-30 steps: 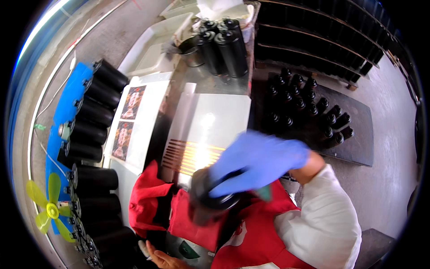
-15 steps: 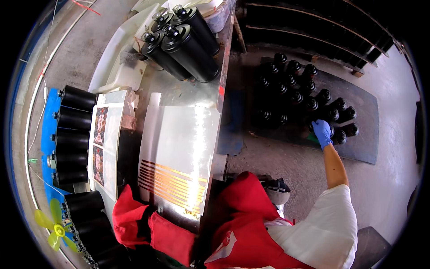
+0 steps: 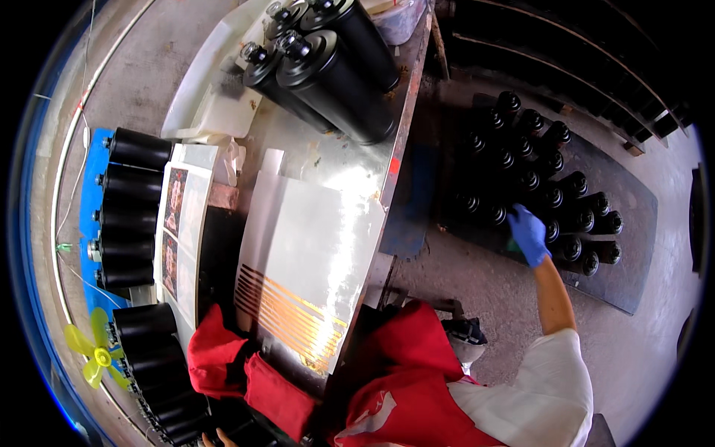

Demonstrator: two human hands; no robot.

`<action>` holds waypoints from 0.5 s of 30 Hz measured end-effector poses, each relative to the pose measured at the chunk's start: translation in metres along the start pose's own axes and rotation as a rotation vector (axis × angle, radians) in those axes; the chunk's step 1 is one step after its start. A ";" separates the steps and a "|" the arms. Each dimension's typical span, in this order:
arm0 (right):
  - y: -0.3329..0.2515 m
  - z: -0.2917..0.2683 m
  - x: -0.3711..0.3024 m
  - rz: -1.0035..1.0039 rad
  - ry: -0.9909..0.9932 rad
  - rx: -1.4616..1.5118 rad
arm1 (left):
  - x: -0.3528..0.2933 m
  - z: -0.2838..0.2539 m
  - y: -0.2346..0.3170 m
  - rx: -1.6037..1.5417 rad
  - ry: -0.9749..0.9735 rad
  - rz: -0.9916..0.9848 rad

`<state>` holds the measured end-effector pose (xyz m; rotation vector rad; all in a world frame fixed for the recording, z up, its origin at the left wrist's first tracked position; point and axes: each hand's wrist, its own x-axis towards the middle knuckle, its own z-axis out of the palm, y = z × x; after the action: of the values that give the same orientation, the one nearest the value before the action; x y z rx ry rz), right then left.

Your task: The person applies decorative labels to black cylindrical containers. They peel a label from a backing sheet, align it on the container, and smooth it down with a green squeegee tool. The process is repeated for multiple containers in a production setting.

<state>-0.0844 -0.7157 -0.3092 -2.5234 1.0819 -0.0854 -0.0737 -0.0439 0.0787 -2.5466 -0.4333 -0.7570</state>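
Note:
My right hand (image 3: 529, 235), in a blue glove, reaches down to the near edge of a group of black bottles (image 3: 551, 195). Its fingers curl downward over something dark that I cannot make out. A small green patch (image 3: 512, 245) shows under the palm. The nearest bottle top (image 3: 497, 215) is just left of the fingers. At the bottom edge, two bare fingertips (image 3: 216, 438), seemingly of my left hand, poke into view near black cylinders; the rest of that hand is out of frame.
The bottles stand on a dark board (image 3: 633, 231) on the floor. Left of it is a metal table (image 3: 294, 141) bearing large black bottles (image 3: 342, 89) and a white sheet with copper-coloured strips (image 3: 287, 309). Black cylinders (image 3: 134, 220), a yellow fan (image 3: 99, 356) and red cloths (image 3: 279, 398) are farther left.
My right hand has shifted left along the near side of the bottles, the green patch moving with it. The view has turned slightly. Bare fingertips have appeared at the bottom edge.

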 end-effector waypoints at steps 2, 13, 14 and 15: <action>-0.043 0.008 0.015 0.025 -0.209 -0.034 | -0.002 0.008 -0.001 0.029 0.034 0.056; -0.059 -0.015 -0.030 -0.252 -0.098 0.020 | -0.010 0.003 0.008 -0.455 -0.091 -0.107; -0.079 -0.056 -0.043 -0.365 -0.112 0.068 | -0.002 -0.004 0.021 -0.542 -0.082 -0.048; -0.104 -0.099 -0.055 -0.477 -0.134 0.162 | 0.003 -0.010 0.029 -0.554 -0.099 0.033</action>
<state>-0.0723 -0.6446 -0.1736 -2.5409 0.3893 -0.1259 -0.0635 -0.0728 0.0785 -3.1067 -0.2316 -0.8310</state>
